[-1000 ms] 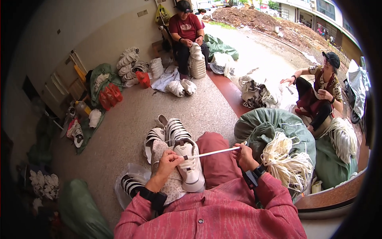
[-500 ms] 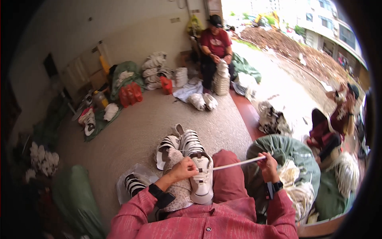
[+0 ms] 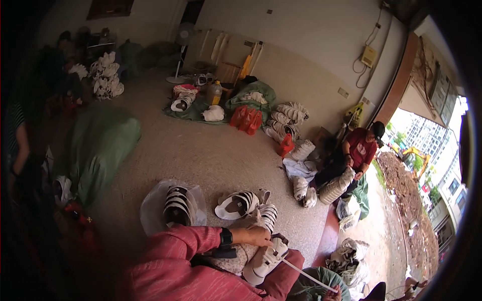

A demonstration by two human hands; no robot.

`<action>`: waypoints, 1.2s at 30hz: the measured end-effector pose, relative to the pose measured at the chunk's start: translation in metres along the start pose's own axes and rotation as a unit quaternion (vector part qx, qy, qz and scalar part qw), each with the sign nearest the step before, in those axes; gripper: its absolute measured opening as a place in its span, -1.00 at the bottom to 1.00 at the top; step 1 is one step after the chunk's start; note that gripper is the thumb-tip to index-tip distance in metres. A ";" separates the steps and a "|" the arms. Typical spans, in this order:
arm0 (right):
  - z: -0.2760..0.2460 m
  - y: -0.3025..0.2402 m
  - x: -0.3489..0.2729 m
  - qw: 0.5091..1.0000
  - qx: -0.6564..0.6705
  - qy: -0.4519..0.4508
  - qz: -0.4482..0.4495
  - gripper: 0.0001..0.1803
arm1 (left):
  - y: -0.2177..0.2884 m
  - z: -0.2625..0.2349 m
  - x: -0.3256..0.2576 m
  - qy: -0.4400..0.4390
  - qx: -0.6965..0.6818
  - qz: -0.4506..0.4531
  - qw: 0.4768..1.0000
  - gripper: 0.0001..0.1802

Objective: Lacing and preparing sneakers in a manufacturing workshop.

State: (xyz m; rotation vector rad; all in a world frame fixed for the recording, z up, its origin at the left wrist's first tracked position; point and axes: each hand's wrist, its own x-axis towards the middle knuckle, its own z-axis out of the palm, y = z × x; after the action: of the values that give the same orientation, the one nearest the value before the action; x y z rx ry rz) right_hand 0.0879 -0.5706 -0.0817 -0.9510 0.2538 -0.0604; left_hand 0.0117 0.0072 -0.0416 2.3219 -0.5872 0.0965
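A white-and-beige shoe upper (image 3: pixel 262 263) lies across my lap, its rounded toe toward me. My left hand (image 3: pixel 257 236) is closed at its edge beside the dark eyelet area, fingertips partly hidden. A white shoelace (image 3: pixel 307 275) runs taut from the eyelets to my right hand (image 3: pixel 333 294), whose fingers close on the far end near the lower rim; most of that hand is cut off. Just beyond my left hand are striped white-and-dark uppers (image 3: pixel 238 204). Nested striped uppers (image 3: pixel 179 203) sit on a clear plastic bag (image 3: pixel 150 210) to the left.
A green sack (image 3: pixel 103 150) stands at left. Red bags (image 3: pixel 246 119), a yellow-capped bottle (image 3: pixel 214 93) and piled uppers (image 3: pixel 288 118) line the wall near a fan (image 3: pixel 185 35). A seated person (image 3: pixel 359 150) holds a stack of uppers (image 3: pixel 336 185) at right.
The view has swung left, bringing the fan and more wall in. My hands and the shoe upper now appear lower and farther right. The lace stays taut between shoe upper and right hand.
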 end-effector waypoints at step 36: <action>0.242 0.148 -0.140 0.835 -0.468 -0.173 -0.233 -0.84 | 0.059 0.019 0.056 -0.103 -0.138 0.124 0.977 -0.90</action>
State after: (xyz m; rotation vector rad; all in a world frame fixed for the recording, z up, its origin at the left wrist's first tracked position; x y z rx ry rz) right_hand 0.0023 -0.2685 -0.0416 -1.9674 -0.3419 -0.2221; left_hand 0.0342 -0.0643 -0.0048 1.9931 -0.9317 -0.1049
